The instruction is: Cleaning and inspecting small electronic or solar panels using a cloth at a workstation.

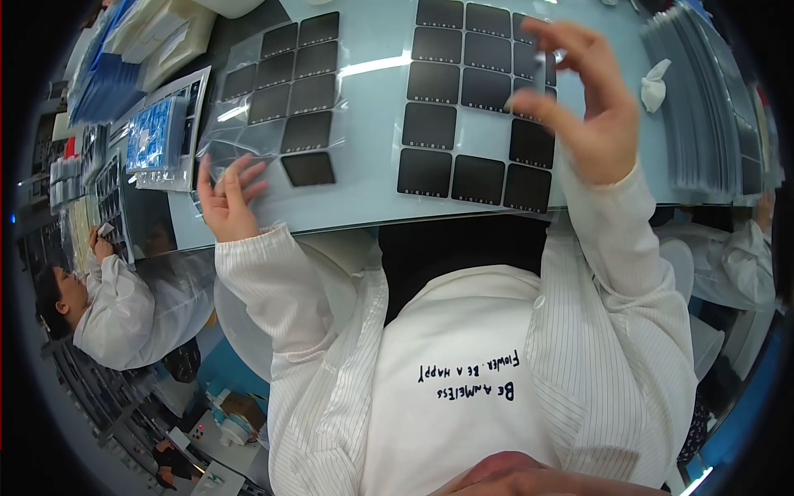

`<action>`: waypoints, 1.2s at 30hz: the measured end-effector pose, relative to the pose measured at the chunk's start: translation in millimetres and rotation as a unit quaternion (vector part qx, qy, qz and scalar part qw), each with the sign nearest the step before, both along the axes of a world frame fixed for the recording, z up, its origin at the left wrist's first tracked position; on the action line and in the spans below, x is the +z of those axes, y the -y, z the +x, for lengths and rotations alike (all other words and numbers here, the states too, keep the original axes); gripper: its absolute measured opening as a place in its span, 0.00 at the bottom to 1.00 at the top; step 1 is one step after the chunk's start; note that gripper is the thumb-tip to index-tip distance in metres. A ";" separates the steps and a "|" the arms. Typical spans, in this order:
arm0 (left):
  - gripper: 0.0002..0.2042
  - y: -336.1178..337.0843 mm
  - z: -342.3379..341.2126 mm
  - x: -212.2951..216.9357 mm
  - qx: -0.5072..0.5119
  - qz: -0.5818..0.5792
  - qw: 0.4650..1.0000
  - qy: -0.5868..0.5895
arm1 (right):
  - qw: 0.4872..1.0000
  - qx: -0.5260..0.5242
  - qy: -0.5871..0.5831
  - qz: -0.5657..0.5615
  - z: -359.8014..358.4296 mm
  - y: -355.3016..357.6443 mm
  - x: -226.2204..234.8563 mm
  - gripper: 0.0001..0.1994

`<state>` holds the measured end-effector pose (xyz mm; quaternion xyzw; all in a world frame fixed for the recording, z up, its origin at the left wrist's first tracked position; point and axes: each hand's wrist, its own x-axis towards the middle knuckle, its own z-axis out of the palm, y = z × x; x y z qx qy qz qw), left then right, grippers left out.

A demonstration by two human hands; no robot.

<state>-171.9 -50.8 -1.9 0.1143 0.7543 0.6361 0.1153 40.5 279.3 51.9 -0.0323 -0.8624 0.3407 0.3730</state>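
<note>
My left hand (230, 198) is at the lower left corner of a clear plastic sheet (248, 136), its fingers apart. Dark square plates (308, 131) lie in uneven columns on that sheet, and the lowest plate (308, 169) sits slightly askew. Over the right side of a second group of dark square plates (434, 83), my right hand (589, 103) is raised with thumb and fingers spread. A faint pale streak shows between them; blur hides what it is. This second group forms a three-column grid with one gap in its middle column.
A crumpled white tissue (655, 85) and a stack of clear sleeves (695, 107) stand at the right. Blue-and-white packets (155, 136) and piled folders (124, 58) are at the left. A co-worker (116, 306) sits at the far left. The glass table's edge (347, 229) runs before me.
</note>
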 end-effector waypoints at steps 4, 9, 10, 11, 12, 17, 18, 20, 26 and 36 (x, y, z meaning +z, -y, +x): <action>0.29 -7.2 -2.7 -4.7 0.108 -0.062 0.991 -0.056 | 0.981 -0.020 0.181 0.075 24.2 25.7 -28.6 0.32; 0.38 -8.1 -3.1 -4.9 0.179 -0.168 0.956 -0.162 | 0.977 -0.049 0.129 0.163 20.7 34.2 -55.4 0.27; 0.38 -8.3 -1.4 -4.4 0.198 -0.233 0.923 -0.233 | 0.974 -0.041 0.110 0.192 19.6 33.9 -58.4 0.24; 0.38 -6.3 0.4 -4.1 0.197 -0.234 0.923 -0.233 | 0.976 -0.049 0.089 0.195 17.0 35.0 -61.5 0.19; 0.36 -3.3 1.2 -3.6 0.181 -0.290 0.887 -0.311 | 0.976 -0.049 0.089 0.194 15.6 34.7 -61.4 0.19; 0.27 11.3 -4.8 -7.0 0.109 -0.370 0.830 -0.402 | 0.977 -0.046 0.078 0.192 8.7 35.4 -62.4 0.19; 0.25 12.0 -5.5 -7.5 0.100 -0.385 0.820 -0.412 | 0.977 -0.046 0.078 0.191 8.1 35.1 -62.5 0.19; 0.24 13.0 -5.8 -6.8 0.091 -0.401 0.809 -0.421 | 0.974 -0.056 0.080 0.207 7.0 34.5 -62.2 0.19; 0.21 -10.4 23.5 11.5 -0.028 -0.265 0.862 -0.432 | 0.972 -0.065 0.093 0.206 5.3 37.3 -64.3 0.19; 0.38 -98.1 93.8 15.8 -0.386 -0.287 0.791 -0.378 | 0.981 -0.050 0.113 0.149 33.2 10.0 -19.4 0.21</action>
